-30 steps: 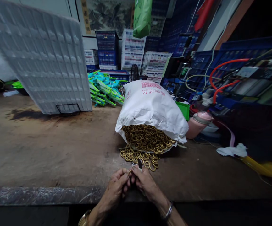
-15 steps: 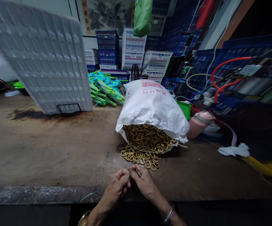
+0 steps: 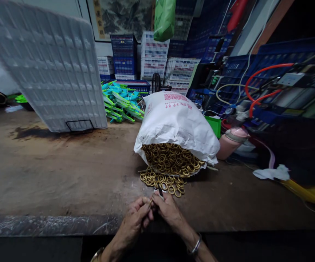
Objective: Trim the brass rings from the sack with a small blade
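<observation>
In front of the sack my left hand (image 3: 138,214) is closed, pinching a small brass-coloured ring (image 3: 151,201) between thumb and finger. My right hand (image 3: 168,210) meets it at the fingertips, closed around a slim tool with a dark end (image 3: 160,191); its kind I cannot make out. Just beyond my fingers lies a loose spread of brass-coloured rings (image 3: 170,189). They spill from the mouth of a white woven sack (image 3: 176,122), which rests on its side and is packed with the same rings.
A ribbed translucent panel (image 3: 64,72) stands in a black wire holder on the worktable (image 3: 64,174). Behind are green and turquoise plastic pieces (image 3: 121,102) and stacked crates (image 3: 124,54). A pink bottle (image 3: 232,143) and red air hoses (image 3: 263,76) occupy the right side.
My right hand has turned slightly, and the tool's dark end now points up past my fingers. The ring at my left fingertips shows more clearly. The sack stays put.
</observation>
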Tool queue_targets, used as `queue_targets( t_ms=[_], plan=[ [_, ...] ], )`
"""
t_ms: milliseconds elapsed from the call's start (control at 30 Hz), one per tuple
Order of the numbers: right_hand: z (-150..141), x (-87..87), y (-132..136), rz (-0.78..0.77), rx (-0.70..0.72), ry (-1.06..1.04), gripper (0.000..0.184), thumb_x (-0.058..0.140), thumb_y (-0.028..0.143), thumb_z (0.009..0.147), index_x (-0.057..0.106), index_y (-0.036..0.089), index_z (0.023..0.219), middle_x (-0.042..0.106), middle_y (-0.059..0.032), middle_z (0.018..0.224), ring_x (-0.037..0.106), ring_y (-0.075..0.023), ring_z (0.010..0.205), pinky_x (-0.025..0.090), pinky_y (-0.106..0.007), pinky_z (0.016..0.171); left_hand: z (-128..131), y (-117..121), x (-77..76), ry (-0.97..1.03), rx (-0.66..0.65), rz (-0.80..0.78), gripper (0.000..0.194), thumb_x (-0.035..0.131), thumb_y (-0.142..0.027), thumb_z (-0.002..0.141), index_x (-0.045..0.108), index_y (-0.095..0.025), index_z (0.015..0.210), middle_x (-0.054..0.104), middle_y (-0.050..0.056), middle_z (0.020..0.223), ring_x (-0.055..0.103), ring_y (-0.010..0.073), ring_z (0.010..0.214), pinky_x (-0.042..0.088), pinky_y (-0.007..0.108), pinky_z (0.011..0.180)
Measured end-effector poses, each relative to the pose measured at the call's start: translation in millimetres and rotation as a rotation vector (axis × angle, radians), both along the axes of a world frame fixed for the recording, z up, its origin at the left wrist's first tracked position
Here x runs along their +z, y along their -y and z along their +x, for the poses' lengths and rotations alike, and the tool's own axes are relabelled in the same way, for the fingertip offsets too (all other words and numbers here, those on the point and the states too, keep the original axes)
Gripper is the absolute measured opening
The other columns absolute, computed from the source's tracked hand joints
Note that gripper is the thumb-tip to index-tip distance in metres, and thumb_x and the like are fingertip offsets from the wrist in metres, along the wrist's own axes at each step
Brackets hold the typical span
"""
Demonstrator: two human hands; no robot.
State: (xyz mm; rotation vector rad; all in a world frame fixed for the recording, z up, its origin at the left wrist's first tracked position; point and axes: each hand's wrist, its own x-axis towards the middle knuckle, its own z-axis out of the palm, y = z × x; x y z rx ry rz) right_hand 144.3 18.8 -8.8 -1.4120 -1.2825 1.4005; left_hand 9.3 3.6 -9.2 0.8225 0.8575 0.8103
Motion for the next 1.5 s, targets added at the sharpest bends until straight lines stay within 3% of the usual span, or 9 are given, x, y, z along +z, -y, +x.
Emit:
queue_targets(
  t_ms=[300, 433, 567, 833, 900, 1033, 1200, 1400, 1500],
  plan=[
    [1.8, -4.4, -1.4, 0.044, 0.017, 0.056, 0.029, 0.039, 0.036, 0.079, 0.050, 0.017, 0.060, 0.047, 0.0041, 0.052, 0.041, -0.0093, 0.050, 0.034, -0.021, 0.052, -0.7, 0.8, 4.4, -0.014, -0.006, -0.036, 0.032, 0.057, -0.049, 0.073, 0.051, -0.017, 0.074, 0.045, -0.006, 0.055, 0.027, 0.0026, 0.039, 0.017, 0.017, 0.037],
    [3.7, 3.0, 1.6, 0.159, 0.037, 0.351, 0.026, 0.036, 0.029, 0.080, 0.054, 0.018, 0.065, 0.054, 0.0003, 0.060, 0.048, -0.0123, 0.058, 0.035, -0.022, 0.057, -1.8, 0.4, 2.8, -0.026, 0.001, -0.006, 0.034, 0.057, -0.051, 0.072, 0.049, -0.017, 0.072, 0.043, -0.007, 0.054, 0.028, 0.0030, 0.038, 0.019, 0.018, 0.037],
    [5.4, 6.4, 9.8, 0.239, 0.187, 0.737, 0.022, 0.039, 0.013, 0.071, 0.058, 0.020, 0.081, 0.061, -0.0021, 0.070, 0.053, -0.0149, 0.066, 0.032, -0.023, 0.061, -0.8, -0.2, 1.1, -0.085, 0.046, 0.017, 0.036, 0.057, -0.052, 0.071, 0.047, -0.017, 0.069, 0.046, -0.006, 0.054, 0.027, 0.0029, 0.038, 0.018, 0.017, 0.037],
    [3.0, 10.8, 13.8, 0.213, 0.326, 0.932, 0.035, 0.039, 0.006, 0.065, 0.055, 0.020, 0.092, 0.065, -0.0035, 0.079, 0.058, -0.0162, 0.073, 0.030, -0.023, 0.061, -1.0, 0.2, -6.5, -0.134, 0.074, 0.093, 0.039, 0.057, -0.054, 0.069, 0.046, -0.017, 0.063, 0.041, -0.008, 0.048, 0.024, 0.0026, 0.037, 0.016, 0.017, 0.036],
    [4.7, 8.4, 11.1, 0.188, 0.302, 0.986, 0.037, 0.040, 0.004, 0.064, 0.054, 0.019, 0.095, 0.065, -0.0042, 0.081, 0.058, -0.0164, 0.073, 0.029, -0.023, 0.060, -2.3, 3.3, -3.5, -0.127, 0.048, 0.085, 0.037, 0.056, -0.053, 0.071, 0.046, -0.017, 0.064, 0.042, -0.008, 0.048, 0.024, 0.0023, 0.036, 0.016, 0.016, 0.035],
    [14.1, 1.1, 3.4, 0.194, 0.117, 1.065, 0.036, 0.039, 0.001, 0.068, 0.054, 0.018, 0.096, 0.066, -0.0051, 0.080, 0.059, -0.0169, 0.073, 0.029, -0.024, 0.058, -3.9, 11.2, 6.4, -0.058, -0.058, -0.011, 0.033, 0.056, -0.051, 0.073, 0.048, -0.018, 0.074, 0.049, -0.006, 0.050, 0.028, 0.0024, 0.032, 0.017, 0.016, 0.031],
    [22.5, 0.2, -9.0, 0.260, -0.067, 1.054, 0.027, 0.042, 0.005, 0.076, 0.054, 0.020, 0.095, 0.067, -0.0042, 0.082, 0.060, -0.0166, 0.077, 0.031, -0.022, 0.062, -4.1, 12.2, 4.7, 0.162, 0.012, -0.136, 0.028, 0.054, -0.043, 0.077, 0.052, -0.016, 0.072, 0.051, -0.002, 0.061, 0.035, 0.0030, 0.040, 0.023, 0.014, 0.034],
    [15.1, 6.9, -20.3, 0.211, -0.064, 1.178, 0.019, 0.048, 0.019, 0.081, 0.052, 0.020, 0.100, 0.068, -0.0054, 0.081, 0.062, -0.0193, 0.074, 0.029, -0.025, 0.059, -4.8, 8.6, 5.9, 0.203, 0.101, -0.143, 0.021, 0.054, -0.034, 0.078, 0.053, -0.014, 0.073, 0.056, 0.002, 0.068, 0.045, 0.0060, 0.046, 0.030, 0.016, 0.037],
    [13.5, 6.7, -22.7, 0.208, -0.065, 1.184, 0.016, 0.048, 0.019, 0.081, 0.052, 0.021, 0.097, 0.068, -0.0048, 0.081, 0.063, -0.0190, 0.074, 0.028, -0.025, 0.058, -6.3, 7.0, 9.3, 0.259, 0.132, -0.206, 0.018, 0.058, -0.028, 0.074, 0.052, -0.018, 0.087, 0.058, 0.001, 0.069, 0.048, 0.0081, 0.048, 0.030, 0.016, 0.036]
  ],
)
